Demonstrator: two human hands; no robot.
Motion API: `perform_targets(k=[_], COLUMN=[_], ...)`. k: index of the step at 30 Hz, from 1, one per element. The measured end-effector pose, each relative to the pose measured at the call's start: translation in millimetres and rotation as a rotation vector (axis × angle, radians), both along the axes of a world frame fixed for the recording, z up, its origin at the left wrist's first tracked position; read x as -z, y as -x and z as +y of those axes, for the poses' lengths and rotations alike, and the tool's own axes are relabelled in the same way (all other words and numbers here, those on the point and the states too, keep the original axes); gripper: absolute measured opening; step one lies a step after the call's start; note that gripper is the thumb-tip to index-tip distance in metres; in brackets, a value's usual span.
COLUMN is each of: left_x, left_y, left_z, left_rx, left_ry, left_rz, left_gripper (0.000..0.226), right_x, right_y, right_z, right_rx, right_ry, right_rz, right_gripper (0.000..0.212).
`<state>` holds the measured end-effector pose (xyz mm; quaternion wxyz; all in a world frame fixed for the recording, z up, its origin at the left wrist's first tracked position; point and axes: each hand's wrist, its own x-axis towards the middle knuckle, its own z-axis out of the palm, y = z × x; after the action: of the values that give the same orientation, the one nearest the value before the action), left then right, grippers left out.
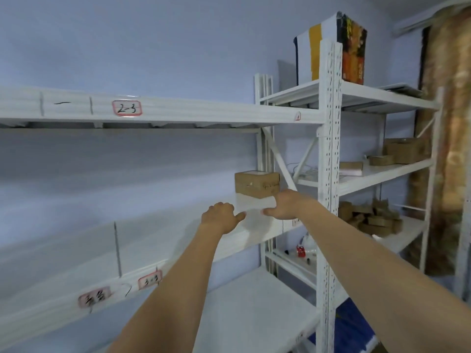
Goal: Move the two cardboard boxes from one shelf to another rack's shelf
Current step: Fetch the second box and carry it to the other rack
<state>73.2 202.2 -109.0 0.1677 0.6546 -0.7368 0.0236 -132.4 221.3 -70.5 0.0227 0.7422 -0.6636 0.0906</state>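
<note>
reaching for the boxes at the end of the shelf

reaching with both arms, i have my hands at a stack of two boxes beside the white upright post [329,159]. the brown cardboard box [257,184] sits on top of a pale white box [254,205], and both rest on the middle shelf [158,245] just left of that post. my left hand [220,217] is curled at the lower box's left edge, thumb touching it, fingers folded in rather than spread. my right hand [283,204] wraps the right corner of the same pale box, just left of the post. the picture is blurred, so i cannot tell how firm either hold is, or whether the stack is lifted at all.

judging by this, the task is near its start: both boxes are on what looks like the source shelf and nothing has been carried over yet. the other rack [382,174], right of the post, already holds assorted brown cartons and clutter, and i cannot tell which of its shelves is the target. left to do, as i read it: secure the grip, lift the stack clear of the post's diagonal brace [280,159], swing right and set both down.
</note>
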Motion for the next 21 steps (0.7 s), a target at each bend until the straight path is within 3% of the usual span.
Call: perform_targets(k=[2,12,16,21], left_x=[-6.5,-9.7,-10.9,-18.9], left_y=[1.1,30.3,43.7,63.9], left_z=[-32.3,-159.2,-197.8,-239.2], left_rx=[-0.002,-0.017,-0.027,-0.044], left_ry=[0.01,-0.014,-0.026,0.005], left_rz=[0.003,-0.105,-0.104,-0.101], left_gripper=[0.069,0.07,0.07,0.065], right_x=[-9.2,-2.8,-5.1,-16.8], right_y=[4.6,32.5,42.9,58.5], right_z=[-30.4,-140.7,-185.8,-225.4], right_rx=[0.002,0.015,0.024,-0.063], right_ry=[0.019,0.006,0.006,0.059], right_rz=[-0.058,-0.047,-0.042,-0.026], right_gripper=[0.093,0.064,0.092,0.059])
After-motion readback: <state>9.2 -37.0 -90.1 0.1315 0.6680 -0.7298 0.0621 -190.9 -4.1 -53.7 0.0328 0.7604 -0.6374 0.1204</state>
